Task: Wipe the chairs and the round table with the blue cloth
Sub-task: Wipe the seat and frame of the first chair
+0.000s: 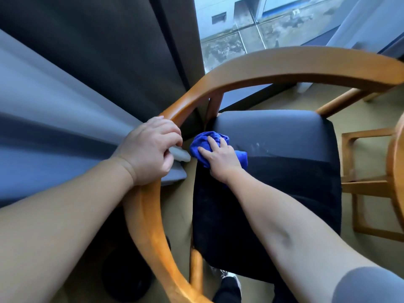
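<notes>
A wooden chair with a curved rail point(284, 62) and a dark padded seat point(284, 171) stands below me. My left hand point(150, 149) sits on the rail's left bend with its fingers curled over the wood; a pale object point(180, 154) pokes out beneath them. The crumpled blue cloth point(203, 142) lies on the seat's far left corner. My right hand point(218, 158) presses down on it with spread fingers. A faint pale smear point(255, 147) shows on the seat just right of the cloth.
Grey curtains point(76, 95) hang close on the left, and a window point(262, 25) lies beyond the chair. At the right edge are the rim of a round wooden table point(396, 162) and another wooden frame point(360, 186). My shoe point(227, 278) is under the seat's front.
</notes>
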